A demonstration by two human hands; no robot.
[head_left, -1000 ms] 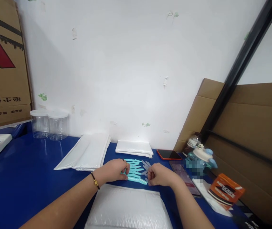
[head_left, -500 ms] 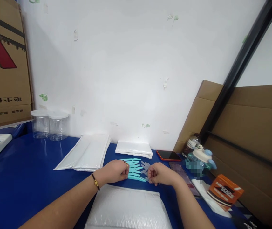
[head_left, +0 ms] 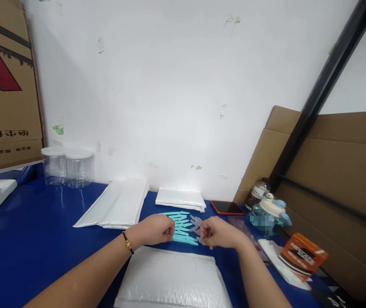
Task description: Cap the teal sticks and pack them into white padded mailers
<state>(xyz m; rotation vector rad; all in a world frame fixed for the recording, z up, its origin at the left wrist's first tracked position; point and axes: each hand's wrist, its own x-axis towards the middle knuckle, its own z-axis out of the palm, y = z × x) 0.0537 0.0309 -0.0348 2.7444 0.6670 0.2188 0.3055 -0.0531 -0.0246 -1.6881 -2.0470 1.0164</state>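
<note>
Several thin turquoise plastic strips point(head_left: 183, 223) lie in a row on the blue table, their left ends partly hidden by my left hand point(head_left: 157, 229). That hand wears a ring and a dark wrist cord, and its fingers are curled in a pinch at the strips. To their right are several small grey translucent pieces point(head_left: 196, 221). Beside these pieces rests my right hand point(head_left: 216, 233), fingers bent and thumb pressed in at the lowest piece. What either hand's fingertips hold, if anything, is hidden. Just in front lies a puffy white bubble mailer point(head_left: 173, 278).
White mailers point(head_left: 119, 203) and a smaller white stack point(head_left: 180, 199) lie behind. Two clear jars point(head_left: 78, 171) stand back left. On the right are a red-edged phone point(head_left: 227, 208), a dark slab point(head_left: 250, 237), a bottle point(head_left: 271, 211) and an orange box point(head_left: 303, 256).
My hands stay almost in place, with only slight finger motion. The lower turquoise strips and grey pieces sit a little differently among my fingers. The view has tilted slightly.
</note>
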